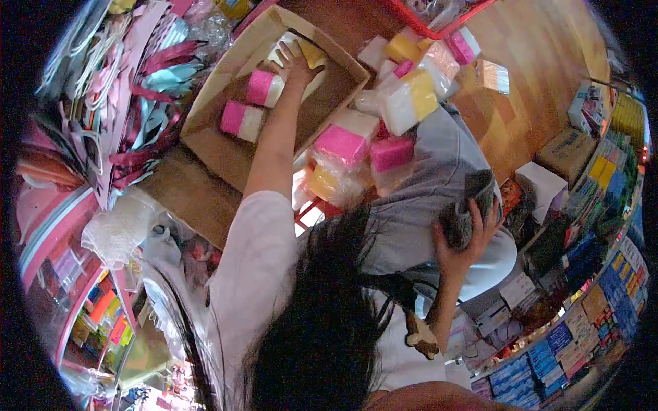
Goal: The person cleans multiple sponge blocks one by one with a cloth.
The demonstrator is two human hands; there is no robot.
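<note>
My left hand [297,67] reaches into an open cardboard box [199,147], its fingers spread over a white-and-yellow pack [312,56] at the far end. Nearer in the box lie two pink-and-white packs, one [259,88] beside my wrist and another [240,120] closer to me. My right hand [473,240] rests by my bent knee, fingers curled round a dark grey, soft-looking bundle [460,222]. Between box and lap is a heap of clear-wrapped packs, among them a pink-and-white one [345,145] and a yellow-and-white one [411,101].
A red-rimmed basket [445,31] stands at the top on the wooden floor [528,89]. Ribbons and straps [130,89] hang at the left. A closed carton [567,156] and stacks of small boxes [521,373] line the right side. Dark hair covers the lower middle.
</note>
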